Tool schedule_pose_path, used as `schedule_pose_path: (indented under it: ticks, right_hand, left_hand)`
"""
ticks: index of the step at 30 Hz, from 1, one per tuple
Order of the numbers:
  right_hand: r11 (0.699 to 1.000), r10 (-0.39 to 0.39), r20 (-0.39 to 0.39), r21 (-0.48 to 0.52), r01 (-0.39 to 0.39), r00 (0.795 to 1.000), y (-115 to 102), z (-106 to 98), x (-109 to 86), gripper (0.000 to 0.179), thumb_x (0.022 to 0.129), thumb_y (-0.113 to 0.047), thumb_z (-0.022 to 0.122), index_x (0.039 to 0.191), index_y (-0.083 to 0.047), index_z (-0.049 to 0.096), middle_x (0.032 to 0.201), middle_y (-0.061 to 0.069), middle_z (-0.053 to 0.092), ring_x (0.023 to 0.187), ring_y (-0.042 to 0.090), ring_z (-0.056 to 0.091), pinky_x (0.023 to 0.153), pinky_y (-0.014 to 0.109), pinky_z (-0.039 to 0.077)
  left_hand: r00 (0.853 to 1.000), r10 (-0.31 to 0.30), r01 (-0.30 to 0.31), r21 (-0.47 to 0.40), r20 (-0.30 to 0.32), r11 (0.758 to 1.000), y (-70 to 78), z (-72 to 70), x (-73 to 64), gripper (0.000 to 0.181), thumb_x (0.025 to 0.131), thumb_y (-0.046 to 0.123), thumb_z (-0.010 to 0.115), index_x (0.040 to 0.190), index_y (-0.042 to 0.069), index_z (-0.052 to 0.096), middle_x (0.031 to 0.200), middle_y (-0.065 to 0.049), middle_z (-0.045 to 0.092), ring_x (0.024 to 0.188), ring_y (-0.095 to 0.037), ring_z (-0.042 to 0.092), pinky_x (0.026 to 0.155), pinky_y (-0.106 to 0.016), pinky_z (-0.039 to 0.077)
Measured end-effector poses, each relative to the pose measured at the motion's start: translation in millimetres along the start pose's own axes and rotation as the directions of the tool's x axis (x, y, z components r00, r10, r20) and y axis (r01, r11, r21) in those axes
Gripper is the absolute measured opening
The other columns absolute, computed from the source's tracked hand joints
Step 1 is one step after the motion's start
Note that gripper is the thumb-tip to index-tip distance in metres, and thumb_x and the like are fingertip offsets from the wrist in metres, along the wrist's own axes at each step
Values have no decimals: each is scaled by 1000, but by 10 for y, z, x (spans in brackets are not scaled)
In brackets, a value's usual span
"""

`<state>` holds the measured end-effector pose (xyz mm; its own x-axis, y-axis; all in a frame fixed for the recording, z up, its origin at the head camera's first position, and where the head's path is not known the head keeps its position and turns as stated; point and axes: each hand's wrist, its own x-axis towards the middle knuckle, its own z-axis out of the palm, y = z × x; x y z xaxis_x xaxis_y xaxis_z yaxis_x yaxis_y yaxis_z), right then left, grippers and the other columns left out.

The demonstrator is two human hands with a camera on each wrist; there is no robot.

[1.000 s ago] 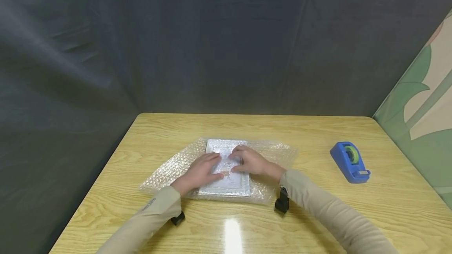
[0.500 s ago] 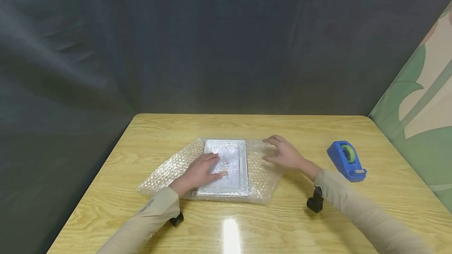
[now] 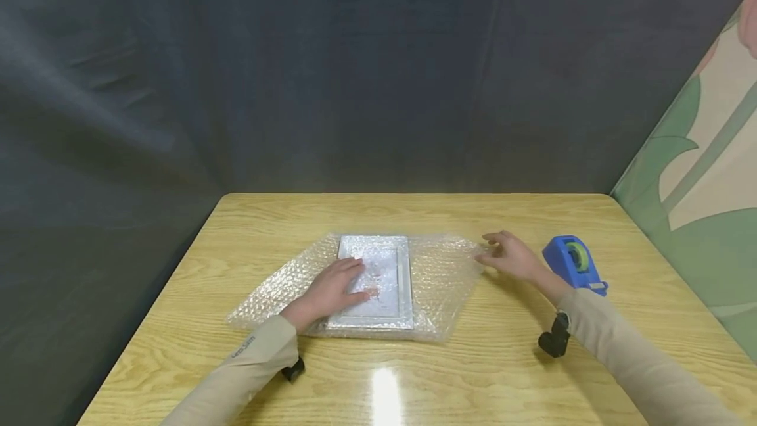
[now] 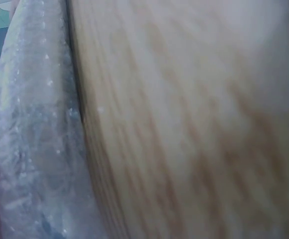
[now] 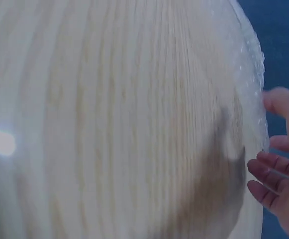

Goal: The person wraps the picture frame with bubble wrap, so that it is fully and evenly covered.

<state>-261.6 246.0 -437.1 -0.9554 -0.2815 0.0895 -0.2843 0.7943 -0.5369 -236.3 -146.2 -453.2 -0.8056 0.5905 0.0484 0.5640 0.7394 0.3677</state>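
A silver-edged picture frame [image 3: 384, 281] lies flat on the table under clear bubble wrap [image 3: 443, 275], which spreads out past both its sides. My left hand [image 3: 328, 288] rests with extended fingers on the wrapped frame's left half. Over at the wrap's right edge is my right hand [image 3: 514, 258], thumb and fingers apart around that edge. The right wrist view shows the same hand [image 5: 283, 159] with its thumb by the wrap's border and the other fingers loosely bent. Beside the left wrist, the bubble wrap [image 4: 40, 124] forms a puffy side edge.
A blue tape dispenser [image 3: 573, 265] with a green roll stands to the right, just beyond the right forearm. The wooden table [image 3: 284, 215] ends at a dark curtain [image 3: 355, 84] behind and at the left. A leaf-patterned panel [image 3: 698, 183] borders the right.
My right hand has left the middle of the picture frame and moved right to the bubble wrap's edge. The left hand stays on the frame. The view has shifted slightly.
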Motion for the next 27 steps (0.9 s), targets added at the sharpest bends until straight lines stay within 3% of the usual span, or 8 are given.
schedule_pose_path:
  ticks: [5,10,13,17,20,24,27]
  right_hand:
    - [995,34,-33,96,-30,999,-56,52,-21,47,83,-12,64,116,18,49,98,27,56,83,32,59,67,36,51]
    - [961,163,-73,239,-141,984,-138,106,-67,47,83,-4,60,122,18,44,107,32,53,89,36,58,64,29,50]
    - [900,265,-70,376,-221,962,-194,128,-88,52,85,-2,56,129,17,35,113,33,49,83,22,60,62,23,50]
    - [765,402,-55,569,-302,914,-293,169,-106,63,87,-1,52,137,15,16,121,32,43,72,-1,53,62,16,48]
    - [681,471,-43,653,-332,881,-362,209,-127,69,88,-3,50,140,11,7,126,32,40,73,-5,50,65,13,46]
    - [638,512,-46,689,-344,857,-453,271,-167,68,87,-4,50,141,9,11,122,27,46,75,-5,50,68,11,46]
    - [601,530,-45,724,-338,847,-525,326,-206,66,88,-5,51,141,8,14,111,15,53,74,-4,51,66,13,46]
  left_hand:
    - [1000,-7,7,-2,0,1000,-4,0,-5,68,85,47,55,135,3,41,140,-13,38,131,-30,30,109,-45,21]
    - [1000,-3,3,-4,-1,1000,-5,0,-2,67,85,46,55,134,3,41,140,-13,39,130,-30,31,109,-46,21]
    - [1000,3,-3,-2,3,1000,-7,0,0,67,85,46,55,135,3,40,140,-13,38,130,-30,31,108,-45,21]
    - [1000,4,-4,-8,5,1000,-2,-9,-1,66,86,45,55,135,3,40,141,-13,37,131,-30,30,109,-46,21]
    - [1000,2,-2,-13,4,1000,5,-13,-3,66,86,45,55,136,4,39,140,-12,38,131,-29,30,109,-46,21]
    - [1000,1,-1,-18,3,1000,8,-11,-4,66,86,44,56,135,3,40,140,-13,38,131,-29,30,109,-46,21]
    - [1000,1,-1,-22,3,1000,13,-14,-1,66,86,44,56,135,3,40,140,-13,38,131,-30,30,109,-46,20]
